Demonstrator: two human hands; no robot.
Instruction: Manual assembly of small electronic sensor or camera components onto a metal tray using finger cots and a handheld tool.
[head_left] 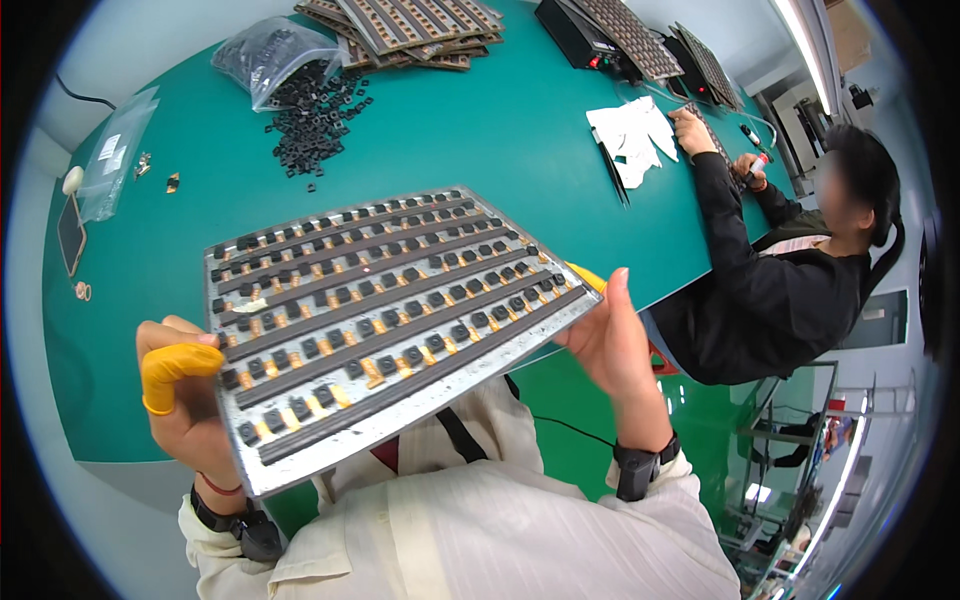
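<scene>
Between my two hands I hold a metal tray [365, 345], tilted and lifted over the near edge of the table. Dark strips run across it, with rows of small black square parts on orange tabs between them. My left hand [185, 390] grips its left edge, a yellow finger cot on one finger. At the right corner my right hand [610, 340] clasps the edge with the thumb upright; its other fingers are partly behind the tray. A heap of loose black square parts [310, 125] lies beyond the tray, spilling from a clear plastic bag [270, 55].
More trays [410, 25] are stacked at the back of the green table [480, 130]. At the right a co-worker [790, 260] handles another tray, near white paper [635, 135] and tweezers [612, 170]. A phone-like device [72, 235] and a flat clear bag [115, 160] lie at the left.
</scene>
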